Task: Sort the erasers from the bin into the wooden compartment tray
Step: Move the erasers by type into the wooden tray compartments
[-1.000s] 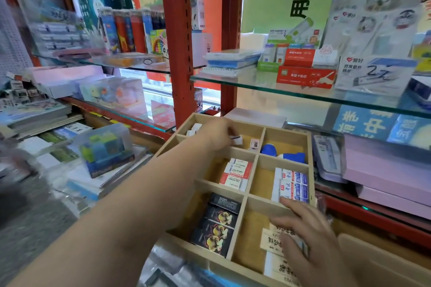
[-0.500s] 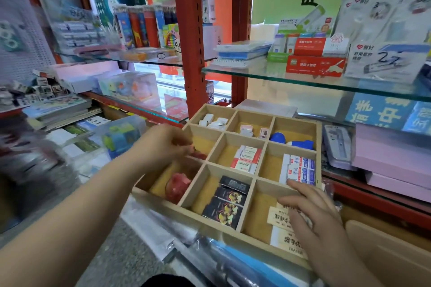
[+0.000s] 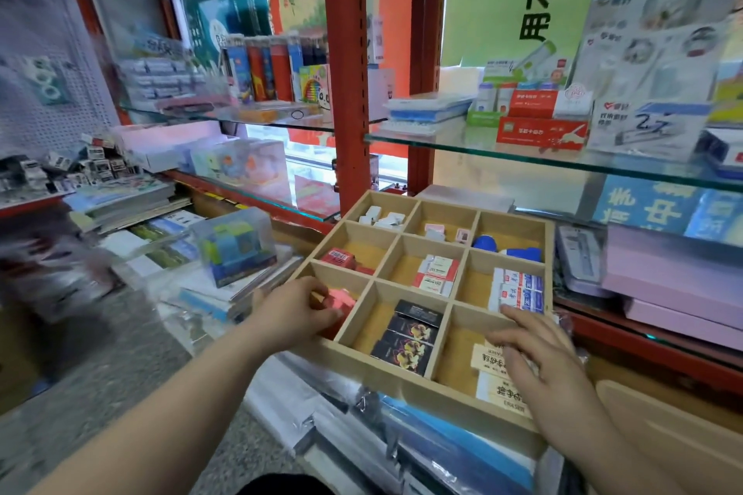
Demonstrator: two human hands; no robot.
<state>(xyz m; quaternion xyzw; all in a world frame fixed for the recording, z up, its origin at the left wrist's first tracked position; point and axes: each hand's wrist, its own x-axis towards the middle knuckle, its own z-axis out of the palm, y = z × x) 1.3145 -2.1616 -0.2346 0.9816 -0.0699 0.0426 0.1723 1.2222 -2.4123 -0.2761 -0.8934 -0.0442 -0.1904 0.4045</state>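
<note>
Pink eraser pinched by curled left hand in near-left compartment of wooden compartment tray, right hand laid flat (fingers spread) on cream erasers, near-right compartment, black erasers lined up between

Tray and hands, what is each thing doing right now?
wooden tray: every compartment has erasers in it.
left hand: pinches pink eraser in the near-left compartment.
right hand: fingers straight, rests on cream erasers.
black erasers: lying flat, near-middle compartment.
</note>
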